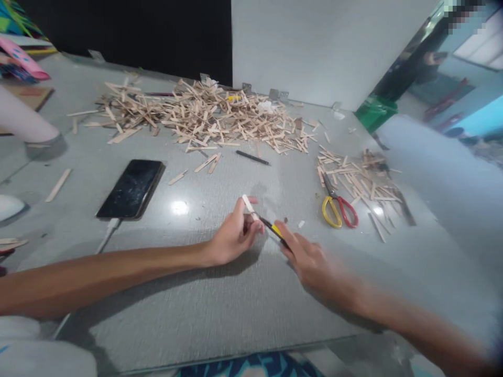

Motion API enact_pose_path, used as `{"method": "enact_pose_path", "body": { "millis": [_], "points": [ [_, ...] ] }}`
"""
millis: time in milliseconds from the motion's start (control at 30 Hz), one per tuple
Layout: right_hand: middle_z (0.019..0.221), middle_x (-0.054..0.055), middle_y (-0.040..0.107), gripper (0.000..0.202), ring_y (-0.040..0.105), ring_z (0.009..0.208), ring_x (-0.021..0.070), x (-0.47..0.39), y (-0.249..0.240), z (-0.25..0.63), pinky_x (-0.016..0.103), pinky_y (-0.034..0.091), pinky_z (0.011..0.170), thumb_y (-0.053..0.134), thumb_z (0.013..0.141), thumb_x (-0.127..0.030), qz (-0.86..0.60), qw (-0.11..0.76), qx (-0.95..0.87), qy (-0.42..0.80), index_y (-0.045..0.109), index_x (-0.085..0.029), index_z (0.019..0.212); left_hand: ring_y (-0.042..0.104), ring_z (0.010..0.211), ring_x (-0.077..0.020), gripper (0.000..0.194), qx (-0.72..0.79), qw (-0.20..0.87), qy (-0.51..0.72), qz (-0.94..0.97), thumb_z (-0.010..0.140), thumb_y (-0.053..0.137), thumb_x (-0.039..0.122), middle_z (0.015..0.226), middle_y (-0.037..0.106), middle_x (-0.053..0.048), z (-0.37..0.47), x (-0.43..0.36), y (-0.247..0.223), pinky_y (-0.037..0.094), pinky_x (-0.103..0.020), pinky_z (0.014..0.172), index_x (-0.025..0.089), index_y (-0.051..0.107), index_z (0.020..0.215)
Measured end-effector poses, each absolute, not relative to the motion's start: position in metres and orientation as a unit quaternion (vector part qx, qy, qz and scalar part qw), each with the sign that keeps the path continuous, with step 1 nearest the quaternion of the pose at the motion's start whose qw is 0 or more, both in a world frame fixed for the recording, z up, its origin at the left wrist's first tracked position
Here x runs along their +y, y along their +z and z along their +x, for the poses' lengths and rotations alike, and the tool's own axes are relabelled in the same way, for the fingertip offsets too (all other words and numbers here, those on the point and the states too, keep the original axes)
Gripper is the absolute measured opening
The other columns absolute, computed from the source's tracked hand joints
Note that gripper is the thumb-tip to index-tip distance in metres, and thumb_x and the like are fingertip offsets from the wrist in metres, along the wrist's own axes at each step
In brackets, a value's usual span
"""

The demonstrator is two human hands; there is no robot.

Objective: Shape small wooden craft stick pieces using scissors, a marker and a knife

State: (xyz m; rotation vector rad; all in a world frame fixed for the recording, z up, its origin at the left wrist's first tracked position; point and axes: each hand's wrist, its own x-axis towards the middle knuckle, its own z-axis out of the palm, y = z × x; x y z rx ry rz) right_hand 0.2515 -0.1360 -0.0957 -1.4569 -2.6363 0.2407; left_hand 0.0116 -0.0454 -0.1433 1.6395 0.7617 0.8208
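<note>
My left hand (231, 238) is closed around a small wooden craft stick (249, 204), whose pale end points up and away from me. My right hand (308, 257) grips a black and yellow utility knife (276, 230). The knife's dark front end meets the stick at my left fingertips; whether it cuts into the wood I cannot make out. Both hands are just above the grey tabletop (188, 309). Right of them lies a pair of scissors (333, 195) with one yellow and one red handle loop.
A large pile of craft sticks (220, 118) lies at the back, and a smaller pile (365, 178) at the right. A phone (131, 188) with a white cable (104, 241) is on the left. A thin black rod (253, 157) lies mid-table. A green bin (376, 112) stands beyond the right edge.
</note>
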Motion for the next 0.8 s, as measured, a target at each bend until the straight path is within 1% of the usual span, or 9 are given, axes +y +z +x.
{"method": "enact_pose_path", "body": {
  "millis": [100,233,300,367,467,567,667,733,800],
  "points": [
    [0.129,0.021,0.079,0.058,0.080,0.086,0.0290,-0.130,-0.089,0.249,0.041,0.065,0.070,0.032,0.120,-0.027,-0.482,0.050,-0.871,0.083,0.030,-0.016,0.177,0.056,0.052,-0.0088,0.037,0.324,0.546,0.340,0.693,0.112,0.052,0.040,0.082,0.066,0.005,0.011,-0.045,-0.143,0.047,-0.022,0.054,0.023,0.031,0.138],
    [0.131,0.012,0.080,0.051,0.079,0.103,0.0278,-0.115,-0.051,0.262,0.040,0.064,0.088,0.046,0.118,-0.032,-0.476,0.067,-0.855,0.194,0.046,-0.029,0.169,0.055,0.050,-0.0069,0.038,0.292,0.549,0.311,0.719,0.110,0.055,0.033,0.081,0.064,0.007,0.010,-0.047,-0.141,0.042,-0.019,0.051,0.024,0.030,0.137],
    [0.128,0.010,0.081,0.049,0.079,0.106,0.0284,-0.115,-0.047,0.264,0.042,0.063,0.092,0.048,0.117,-0.034,-0.478,0.076,-0.848,0.215,0.050,-0.031,0.166,0.055,0.051,-0.0068,0.039,0.287,0.553,0.318,0.715,0.110,0.055,0.034,0.081,0.065,0.007,0.010,-0.048,-0.142,0.043,-0.019,0.051,0.024,0.030,0.138],
    [0.130,0.013,0.080,0.054,0.080,0.101,0.0277,-0.119,-0.061,0.260,0.040,0.063,0.087,0.046,0.117,-0.031,-0.491,0.111,-0.836,0.220,0.043,-0.029,0.171,0.057,0.052,-0.0073,0.039,0.291,0.562,0.339,0.696,0.112,0.054,0.039,0.082,0.066,0.006,0.011,-0.048,-0.143,0.046,-0.020,0.053,0.024,0.029,0.138],
    [0.125,0.015,0.081,0.058,0.081,0.099,0.0271,-0.127,-0.093,0.253,0.037,0.063,0.083,0.041,0.118,-0.028,-0.489,0.172,-0.831,0.203,0.034,-0.025,0.175,0.060,0.054,-0.0086,0.043,0.283,0.572,0.366,0.677,0.113,0.054,0.048,0.086,0.069,0.003,0.013,-0.046,-0.146,0.048,-0.021,0.053,0.024,0.029,0.139],
    [0.124,0.016,0.082,0.055,0.080,0.101,0.0273,-0.123,-0.102,0.255,0.036,0.062,0.083,0.042,0.119,-0.033,-0.481,0.179,-0.836,0.196,0.040,-0.021,0.172,0.066,0.058,-0.0100,0.043,0.265,0.574,0.382,0.674,0.113,0.055,0.054,0.090,0.074,0.000,0.015,-0.042,-0.146,0.048,-0.021,0.054,0.025,0.031,0.133],
    [0.119,0.015,0.083,0.052,0.080,0.095,0.0270,-0.112,-0.089,0.264,0.036,0.062,0.082,0.044,0.118,-0.036,-0.480,0.162,-0.841,0.191,0.047,-0.019,0.168,0.070,0.057,-0.0105,0.036,0.271,0.578,0.376,0.672,0.117,0.043,0.057,0.095,0.079,-0.004,0.015,-0.039,-0.145,0.047,-0.022,0.052,0.024,0.037,0.128],
    [0.120,0.015,0.084,0.052,0.081,0.096,0.0269,-0.109,-0.079,0.268,0.036,0.062,0.083,0.044,0.118,-0.034,-0.479,0.153,-0.843,0.193,0.048,-0.019,0.167,0.072,0.056,-0.0110,0.038,0.285,0.579,0.372,0.667,0.118,0.035,0.060,0.103,0.081,-0.008,0.015,-0.039,-0.145,0.046,-0.023,0.050,0.023,0.041,0.123],
    [0.126,0.015,0.083,0.052,0.081,0.101,0.0276,-0.110,-0.076,0.270,0.037,0.063,0.086,0.044,0.117,-0.032,-0.477,0.149,-0.843,0.197,0.047,-0.020,0.168,0.075,0.059,-0.0132,0.040,0.299,0.576,0.376,0.661,0.117,0.035,0.063,0.108,0.082,-0.010,0.016,-0.040,-0.145,0.045,-0.023,0.047,0.024,0.042,0.118]
  ]
}}
